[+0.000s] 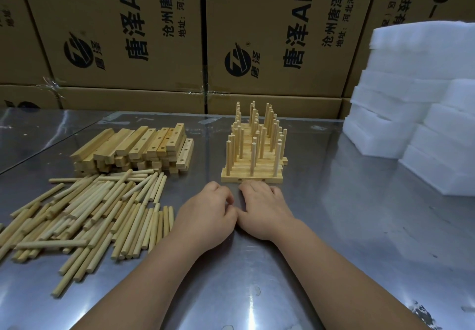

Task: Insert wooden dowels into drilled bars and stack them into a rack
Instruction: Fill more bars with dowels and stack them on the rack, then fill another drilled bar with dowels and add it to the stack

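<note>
A rack (253, 172) of stacked drilled wooden bars with several upright dowels stands at the middle of the steel table (347, 239). A pile of loose drilled bars (136, 149) lies to its left, and a spread of loose dowels (90, 214) lies nearer me on the left. My left hand (205, 214) and my right hand (262, 208) rest side by side on the table just in front of the rack. Their fingers are loosely curled and nothing shows in either hand. The right fingertips lie close to the rack's front bar.
Stacks of white foam blocks (424, 113) occupy the right side of the table. A wall of printed cardboard boxes (128, 33) closes off the far edge behind the rack and the bars.
</note>
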